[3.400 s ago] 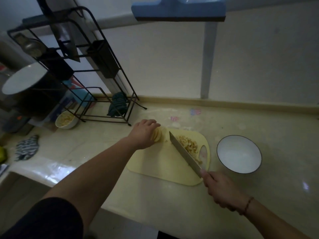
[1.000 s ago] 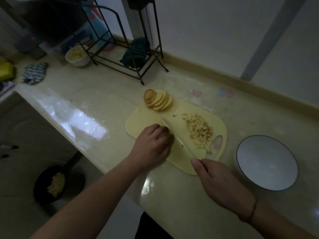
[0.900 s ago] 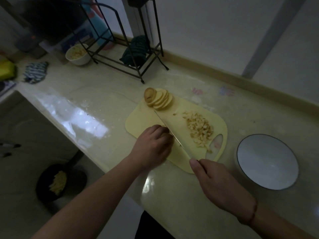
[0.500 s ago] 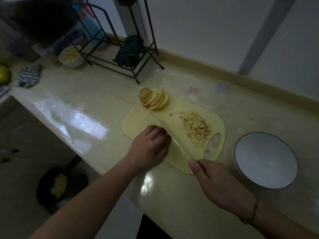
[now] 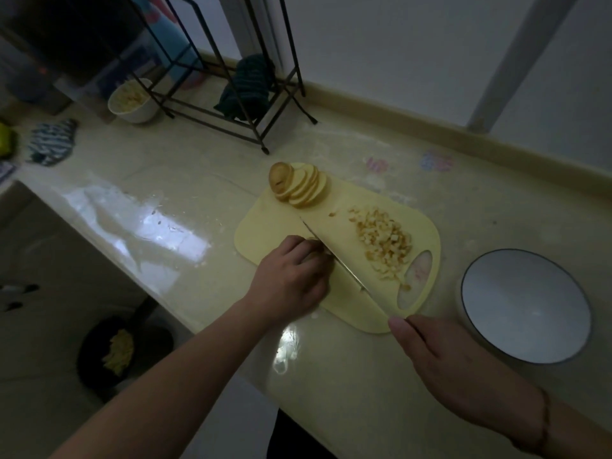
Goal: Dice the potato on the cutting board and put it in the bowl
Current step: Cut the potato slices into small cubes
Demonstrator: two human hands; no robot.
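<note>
A yellow cutting board point(image 5: 351, 313) lies on the counter. A fanned stack of potato slices point(image 5: 298, 185) rests at its far left corner, and a heap of diced potato point(image 5: 384, 243) lies on its right half. My left hand point(image 5: 291, 279) is curled at the board's near left, pressing on a potato piece that is mostly hidden. My right hand point(image 5: 453, 369) grips the handle of a knife point(image 5: 337, 260), whose blade runs across the board right beside my left fingers. A white bowl point(image 5: 526, 306) with a dark rim stands empty to the right of the board.
A black wire rack point(image 5: 231, 71) with a dark cloth point(image 5: 246, 87) stands at the back. A small white bowl of cut food point(image 5: 132, 101) and a striped cloth point(image 5: 53, 140) are at the far left. The counter edge drops to the floor, where a black pan point(image 5: 122, 352) sits.
Since 3.4 s ago my left hand left the slice stack and came to the board's near left with a piece. In the last second both hands and the knife barely shifted.
</note>
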